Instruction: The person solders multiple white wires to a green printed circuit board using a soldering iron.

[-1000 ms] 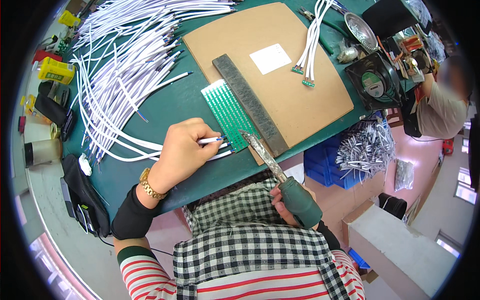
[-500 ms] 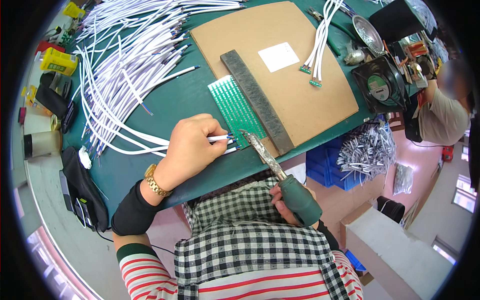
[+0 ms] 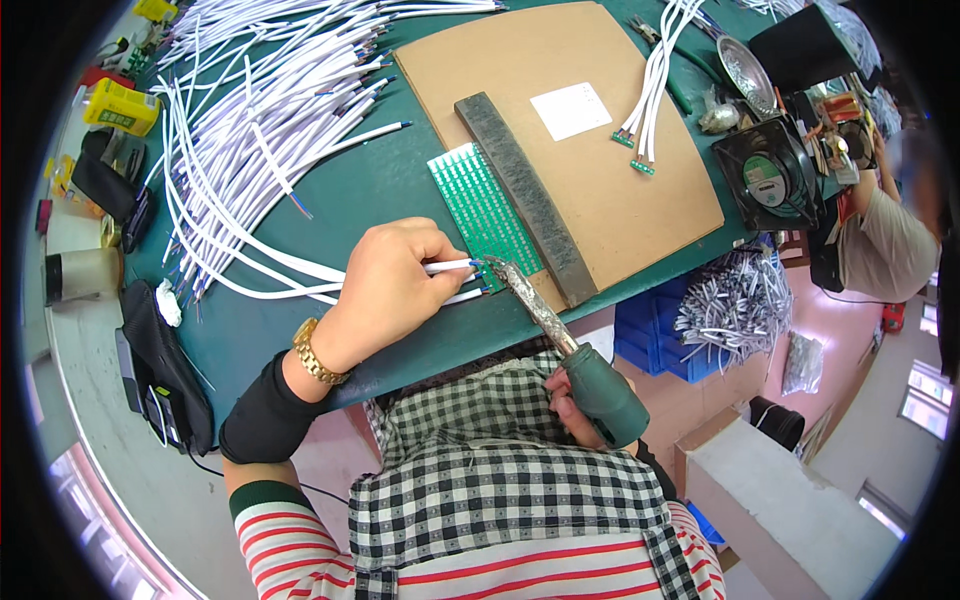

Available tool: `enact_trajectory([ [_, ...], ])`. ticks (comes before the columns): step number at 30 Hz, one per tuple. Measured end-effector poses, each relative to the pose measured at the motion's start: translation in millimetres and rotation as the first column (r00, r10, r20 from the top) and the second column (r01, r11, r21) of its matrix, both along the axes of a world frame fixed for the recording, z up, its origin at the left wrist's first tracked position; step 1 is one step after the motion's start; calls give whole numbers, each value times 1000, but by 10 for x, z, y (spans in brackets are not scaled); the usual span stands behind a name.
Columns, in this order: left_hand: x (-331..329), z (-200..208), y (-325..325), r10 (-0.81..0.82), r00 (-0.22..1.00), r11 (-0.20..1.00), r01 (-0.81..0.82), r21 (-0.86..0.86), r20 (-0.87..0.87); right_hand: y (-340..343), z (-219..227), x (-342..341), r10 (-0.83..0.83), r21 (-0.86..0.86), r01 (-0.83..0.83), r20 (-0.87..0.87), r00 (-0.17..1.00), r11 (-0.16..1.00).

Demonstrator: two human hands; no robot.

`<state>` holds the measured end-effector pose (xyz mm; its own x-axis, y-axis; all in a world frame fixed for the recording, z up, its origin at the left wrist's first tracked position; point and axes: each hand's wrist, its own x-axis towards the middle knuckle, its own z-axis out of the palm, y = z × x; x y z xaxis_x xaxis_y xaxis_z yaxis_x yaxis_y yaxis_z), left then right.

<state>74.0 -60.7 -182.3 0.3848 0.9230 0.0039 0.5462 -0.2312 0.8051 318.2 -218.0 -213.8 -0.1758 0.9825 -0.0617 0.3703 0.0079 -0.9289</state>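
My left hand (image 3: 390,285) is closed on a white cable (image 3: 446,266), pinching it close to its stripped end with coloured wires. A second white cable (image 3: 463,297) runs under the fingers to the board's near edge. The wire ends meet the near left edge of a green circuit board panel (image 3: 482,205) with rows of pads. My right hand (image 3: 570,405), partly hidden by the handle, grips a soldering iron (image 3: 602,393) with a green handle. Its bent tip is right at the wire ends, by the board. A dark metal bar (image 3: 525,195) lies along the panel's right side.
Brown cardboard (image 3: 640,190) lies under the bar, bearing a white label and finished cables with small green boards (image 3: 643,168). A heap of white cables (image 3: 290,110) covers the far left. At right stand a fan (image 3: 768,180) and metal dish (image 3: 745,75); another person (image 3: 885,235) sits beyond.
The view has shifted slightly, so the table things sit a little further right and higher. The gap between the iron's tip and the wire ends has narrowed. Both hands keep their grips.
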Motion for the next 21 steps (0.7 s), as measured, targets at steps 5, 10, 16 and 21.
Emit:
enact_trajectory([
  [5, 19, 16, 2, 17, 1000, 999, -17, -34, -15, 58, -14, -27, -11, 96, 16, -48, 999, 995],
  [10, 28, 16, 6, 32, 999, 999, -33, -24, -17, 65, 8, -26, 37, 94, -39, 23, 999, 995],
  [16, 44, 6, -2, 38, 998, 999, -37, 24, -43, 51, 6, -33, 21, 10, -22, 42, 999, 1000],
  [21, 49, 6, 5, 36, 999, 999, -35, 35, -39, 27, -48, -62, 0, -10, 0, 5, 1000, 1000],
])
